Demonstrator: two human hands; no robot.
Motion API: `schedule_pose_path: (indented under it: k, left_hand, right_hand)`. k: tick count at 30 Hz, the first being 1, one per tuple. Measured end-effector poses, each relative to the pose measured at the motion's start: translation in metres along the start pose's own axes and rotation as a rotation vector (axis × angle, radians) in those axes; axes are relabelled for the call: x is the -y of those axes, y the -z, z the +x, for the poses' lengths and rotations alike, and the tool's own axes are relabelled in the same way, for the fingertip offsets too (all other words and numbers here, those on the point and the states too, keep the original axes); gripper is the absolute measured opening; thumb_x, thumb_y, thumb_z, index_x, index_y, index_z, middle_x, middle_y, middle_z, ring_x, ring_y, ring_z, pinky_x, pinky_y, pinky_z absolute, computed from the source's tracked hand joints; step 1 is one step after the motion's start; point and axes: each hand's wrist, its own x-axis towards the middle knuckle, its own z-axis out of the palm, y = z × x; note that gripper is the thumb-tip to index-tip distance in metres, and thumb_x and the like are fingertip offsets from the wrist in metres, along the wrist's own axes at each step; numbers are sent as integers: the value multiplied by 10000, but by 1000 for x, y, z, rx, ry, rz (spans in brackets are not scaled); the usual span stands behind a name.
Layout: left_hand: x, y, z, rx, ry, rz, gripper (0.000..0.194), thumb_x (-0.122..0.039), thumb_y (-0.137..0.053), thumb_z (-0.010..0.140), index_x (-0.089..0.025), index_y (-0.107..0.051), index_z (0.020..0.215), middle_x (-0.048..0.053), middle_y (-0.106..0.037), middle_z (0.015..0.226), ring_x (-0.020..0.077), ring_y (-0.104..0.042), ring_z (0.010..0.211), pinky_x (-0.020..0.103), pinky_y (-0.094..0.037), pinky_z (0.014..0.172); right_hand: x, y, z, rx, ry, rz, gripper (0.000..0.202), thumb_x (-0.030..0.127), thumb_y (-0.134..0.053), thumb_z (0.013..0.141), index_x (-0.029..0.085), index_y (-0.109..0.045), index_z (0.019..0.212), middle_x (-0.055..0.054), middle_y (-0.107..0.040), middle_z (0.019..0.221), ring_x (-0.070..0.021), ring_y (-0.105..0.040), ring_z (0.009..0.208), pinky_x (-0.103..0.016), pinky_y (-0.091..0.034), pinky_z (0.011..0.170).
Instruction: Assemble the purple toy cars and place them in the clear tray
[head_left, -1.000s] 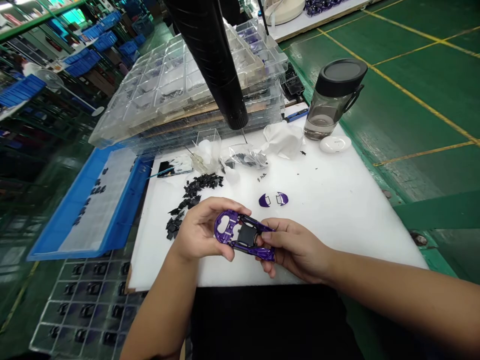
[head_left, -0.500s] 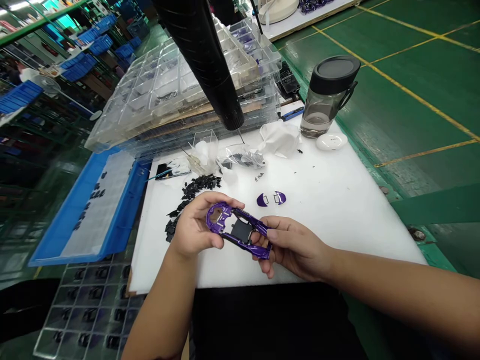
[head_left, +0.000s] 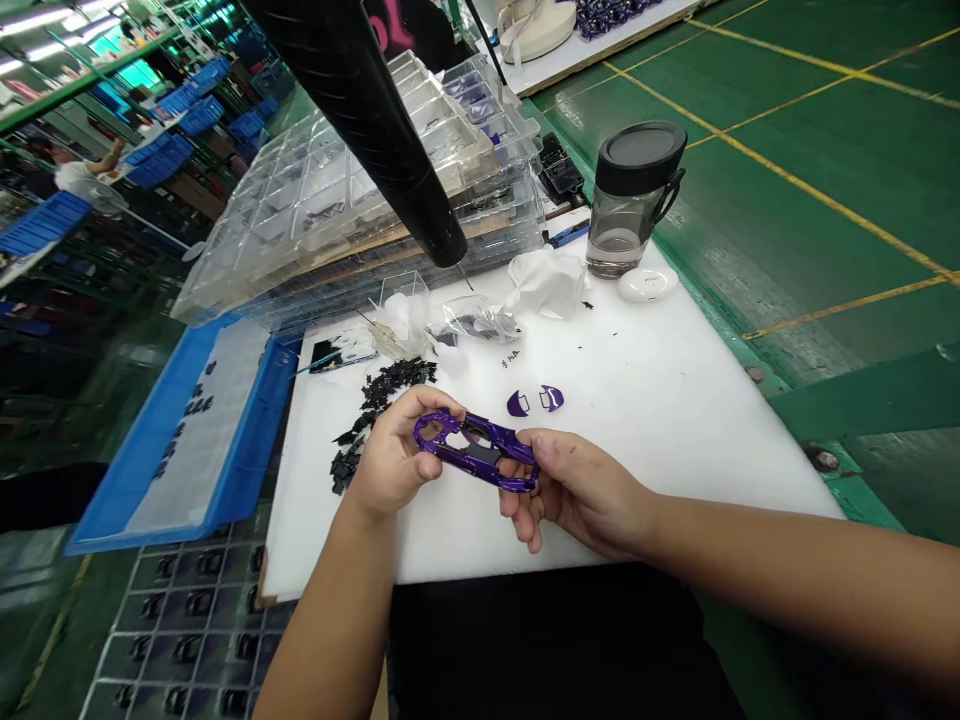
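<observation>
Above the white work surface, a purple toy car body shell (head_left: 517, 480) with cut-out openings is held between both hands. My left hand (head_left: 396, 455) pinches its rounded end between thumb and fingers. At the other end, my right hand (head_left: 581, 485) grips the shell with the thumb on top and fingers beneath. A dark flat piece (head_left: 482, 453) shows in the shell's middle opening; how it is fixed is too small to tell. Beyond the hands, two small curved purple parts (head_left: 535, 401) lie on the white surface.
A pile of black flakes (head_left: 373, 405) lies left of my hands, near a blue tray (head_left: 217, 490). A black electric screwdriver (head_left: 397, 150) hangs overhead before stacked clear compartment boxes (head_left: 300, 200). A lidded bottle (head_left: 628, 215) and a white oval case (head_left: 648, 284) stand back right.
The purple shell has tipped in my hands, so its opening now appears narrower and more edge-on. Both hands keep hold of it. The view has shifted slightly.
</observation>
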Motion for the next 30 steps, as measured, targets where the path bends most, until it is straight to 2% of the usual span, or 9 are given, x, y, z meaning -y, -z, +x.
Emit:
schedule_pose_path:
  k: [4,8,13,20,24,27,30]
  left_hand:
    - [1,2,-1,-12,-21,21,605,-585,-855,725,-167,-622,1095,93,-604,981,238,-626,850,274,-528,731]
    - [-2,2,-2,-39,-71,76,619,-520,-900,702,-174,-616,1130,106,-607,1053,245,-622,921,285,-520,817]
    - [-9,-4,1,-9,-141,88,558,-458,-883,756,-167,-605,1143,140,-638,1098,259,-629,997,309,-526,878]
    - [-2,0,-1,-129,-103,223,626,-635,-844,700,-164,-643,1060,115,-620,1009,264,-612,911,306,-516,799]
    - [-1,2,-3,-170,-102,281,637,-671,-832,689,-166,-659,1036,99,-609,979,248,-595,860,287,-500,749]
    - [-4,4,-3,-149,-112,292,631,-633,-852,694,-173,-659,1079,98,-619,996,247,-618,850,284,-521,726]
    - [-9,7,-4,-70,-181,345,612,-475,-912,704,-184,-646,1172,117,-647,1061,272,-643,939,307,-553,801]
  right_hand:
    - [0,1,1,-1,2,5,433,544,-639,867,117,-573,880,-73,-680,739,-133,-650,552,-231,-532,508]
    - [1,1,2,-46,-19,-6,460,573,-645,848,121,-575,900,-69,-683,733,-137,-653,553,-242,-541,528]
    - [0,1,3,-71,-18,-69,485,610,-621,847,131,-567,906,-64,-678,712,-140,-646,530,-243,-539,513]
    - [-1,2,4,-107,-23,-134,509,609,-498,921,109,-583,880,-91,-671,714,-150,-637,521,-255,-537,492]
    - [-1,2,4,-102,-28,-140,558,626,-487,917,90,-599,808,-100,-665,702,-141,-630,502,-240,-532,472]
    - [-1,1,6,-117,-52,-117,557,644,-517,892,96,-602,844,-113,-688,727,-170,-668,530,-236,-536,450]
    - [1,1,7,-158,-39,-99,517,602,-561,891,94,-629,953,-131,-714,835,-184,-711,622,-241,-576,523]
